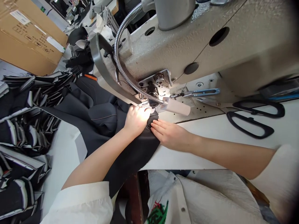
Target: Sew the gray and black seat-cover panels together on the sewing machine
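A large piece of black padded fabric [102, 115] with a thin brown stitch line lies bunched under the sewing machine [144, 59]. Close to the lit needle area, my left hand [137, 120] is closed on the fabric, its fingers bent and partly washed out by the lamp. On the right edge of the same fabric rests my right hand [171, 134], fingers stretched out and flat, fingertips touching the cloth. The white lamp head [178, 106] shines just above both hands. The needle tip itself is hidden by glare and machine parts.
Black-handled scissors [249, 116] and blue-handled tweezers [203, 92] lie on the right of the machine bed. Stacks of black and white cut pieces [21, 133] fill the left side. A cardboard box [30, 37] stands behind them. A curved metal guard [112, 77] hangs near my left hand.
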Motion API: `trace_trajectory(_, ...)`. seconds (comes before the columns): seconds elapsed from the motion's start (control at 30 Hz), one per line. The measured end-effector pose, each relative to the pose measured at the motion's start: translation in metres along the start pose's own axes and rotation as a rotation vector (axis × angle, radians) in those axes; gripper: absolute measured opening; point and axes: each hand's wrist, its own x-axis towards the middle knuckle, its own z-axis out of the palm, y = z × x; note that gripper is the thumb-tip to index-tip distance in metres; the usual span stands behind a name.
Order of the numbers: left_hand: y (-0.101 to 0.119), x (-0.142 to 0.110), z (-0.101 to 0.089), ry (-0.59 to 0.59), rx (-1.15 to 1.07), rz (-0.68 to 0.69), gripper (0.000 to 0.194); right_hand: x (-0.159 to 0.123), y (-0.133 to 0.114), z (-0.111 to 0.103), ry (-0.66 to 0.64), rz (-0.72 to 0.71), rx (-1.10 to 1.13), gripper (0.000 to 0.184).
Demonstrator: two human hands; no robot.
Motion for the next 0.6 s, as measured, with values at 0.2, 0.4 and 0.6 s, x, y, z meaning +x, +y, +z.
trace_trajectory(0.2, -0.014, -0.006, 0.006, 0.134, -0.053, 0.106, 0.025, 0.008, -0.010, -0.004, -0.015, 0.011, -0.091, 0.033)
trace_trajectory(0.4, -0.010, 0.000, 0.015, 0.120, -0.099, 0.259, 0.026, 0.015, -0.008, 0.007, -0.057, 0.048, -0.051, 0.038)
trace_trajectory(0.6, 0.002, 0.003, 0.016, 0.052, -0.072, 0.131, 0.021, 0.025, -0.001, 0.014, -0.101, 0.097, 0.058, 0.043)
